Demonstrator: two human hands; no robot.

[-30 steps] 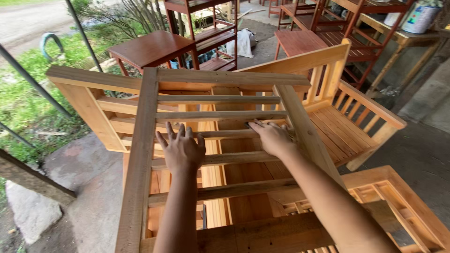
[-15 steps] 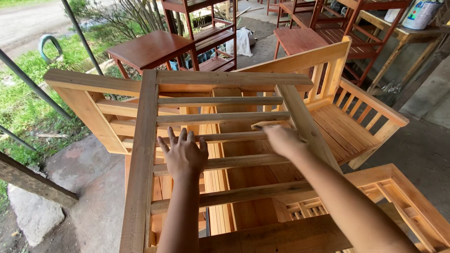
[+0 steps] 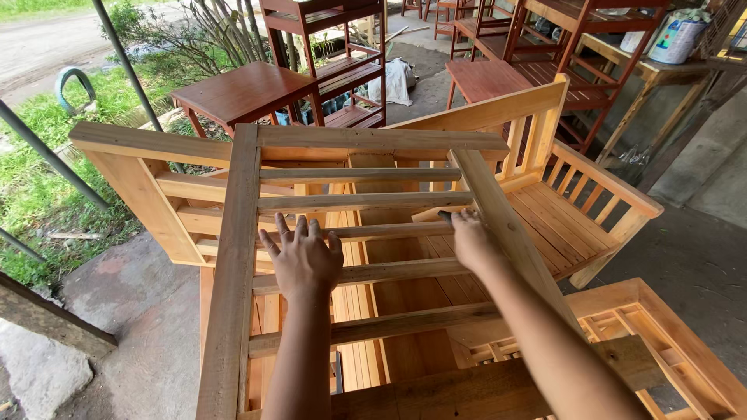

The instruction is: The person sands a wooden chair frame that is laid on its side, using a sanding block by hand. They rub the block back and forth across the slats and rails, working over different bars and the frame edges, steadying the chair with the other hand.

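Head view: hands (image 3: 303, 257) on slatted frame (image 3: 366, 233)

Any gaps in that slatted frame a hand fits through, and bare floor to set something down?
Open gaps lie between the upper slats of the slatted frame, above the left hand and right hand. Bare concrete floor lies left of the frame. Crowded right: unfinished bench, lower frame.

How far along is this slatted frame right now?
Done: the bare wooden slatted frame is assembled, slats between both side rails. In hand: the left hand lies flat on a slat, the right hand presses a slat beside the right rail. Left: it is unstained, unlike the red-brown table behind.
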